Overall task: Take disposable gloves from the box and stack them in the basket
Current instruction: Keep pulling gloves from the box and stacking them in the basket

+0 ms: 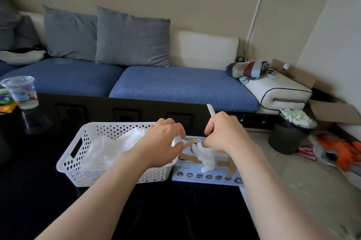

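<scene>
Two bare forearms reached over the glossy black counter (39,190). One white basket (78,163) stood on it, holding a loose heap of pale gloves (109,147). Just beside its right end lay one blue box (205,178). The left hand (162,142) hung over the basket's right rim, fingers relaxed and apart, forefinger stretched toward the box top, holding nothing. The right hand (224,134) was curled, pinching one white glove (208,158) that stuck out of the box's opening, and a white stick (211,109) poked up from the same fist. One clear cup (21,93) stood far left. Beyond ran a sofa (175,87) with two blue seats and two grey pillows (132,38). One dark bin (287,140) stood on the floor at right, with beige walls behind.
</scene>
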A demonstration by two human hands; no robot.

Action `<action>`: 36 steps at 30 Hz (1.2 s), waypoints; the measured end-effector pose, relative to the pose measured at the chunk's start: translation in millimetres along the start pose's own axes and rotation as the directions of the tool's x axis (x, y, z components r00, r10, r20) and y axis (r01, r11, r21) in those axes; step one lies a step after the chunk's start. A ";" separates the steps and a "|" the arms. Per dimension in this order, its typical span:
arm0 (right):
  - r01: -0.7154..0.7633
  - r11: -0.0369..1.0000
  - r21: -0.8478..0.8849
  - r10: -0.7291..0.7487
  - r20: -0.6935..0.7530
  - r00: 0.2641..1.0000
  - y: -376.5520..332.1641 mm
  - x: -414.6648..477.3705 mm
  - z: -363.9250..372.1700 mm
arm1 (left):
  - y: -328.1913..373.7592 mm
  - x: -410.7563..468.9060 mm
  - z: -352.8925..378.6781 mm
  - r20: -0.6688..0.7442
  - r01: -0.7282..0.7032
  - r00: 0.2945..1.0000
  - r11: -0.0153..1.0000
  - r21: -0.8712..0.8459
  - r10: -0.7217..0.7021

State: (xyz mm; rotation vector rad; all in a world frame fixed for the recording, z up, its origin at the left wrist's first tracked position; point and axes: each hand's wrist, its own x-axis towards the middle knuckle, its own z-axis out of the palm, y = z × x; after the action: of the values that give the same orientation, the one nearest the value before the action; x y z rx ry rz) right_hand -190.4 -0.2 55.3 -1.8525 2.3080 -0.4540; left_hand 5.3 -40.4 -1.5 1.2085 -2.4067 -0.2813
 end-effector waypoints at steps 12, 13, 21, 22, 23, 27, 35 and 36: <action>0.030 0.999 -0.022 -0.022 0.311 0.950 41.8 5.2 19.0 | 28.4 18.3 32.1 0.110 -0.005 0.994 0.992 0.122 -0.008; 0.036 0.999 -0.007 -0.032 0.308 0.951 45.1 5.7 19.9 | 28.6 19.5 33.9 0.112 -0.002 0.994 0.991 0.137 -0.014; 0.149 0.962 0.229 -0.158 0.023 0.987 57.1 17.6 27.2 | 22.7 22.4 38.7 0.174 0.092 0.978 0.988 0.127 -0.113; 0.151 0.947 0.284 -0.152 -0.019 0.988 57.2 19.3 27.6 | 22.1 22.3 39.0 0.186 0.102 0.975 0.989 0.111 -0.121; 0.151 0.932 0.330 -0.139 -0.060 0.988 56.5 20.6 27.5 | 21.6 22.5 38.5 0.196 0.110 0.972 0.989 0.096 -0.128; 0.179 0.904 0.388 -0.128 -0.155 0.980 51.4 21.7 27.5 | 18.7 23.4 37.4 0.190 0.106 0.975 0.992 0.068 -0.117; 0.293 0.838 0.461 -0.154 -0.316 0.936 42.9 23.0 25.6 | 15.9 22.0 37.9 0.184 0.121 0.974 0.991 0.060 -0.130; 0.302 0.830 0.468 -0.146 -0.341 0.929 41.9 23.2 24.8 | 16.0 21.8 37.9 0.179 0.120 0.975 0.991 0.061 -0.129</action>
State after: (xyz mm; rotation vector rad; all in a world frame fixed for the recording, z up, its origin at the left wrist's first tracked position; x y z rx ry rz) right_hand -227.1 -18.1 20.1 -1.8667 1.8421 -1.3189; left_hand -35.1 -48.7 -23.1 1.4148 -2.5095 -0.3872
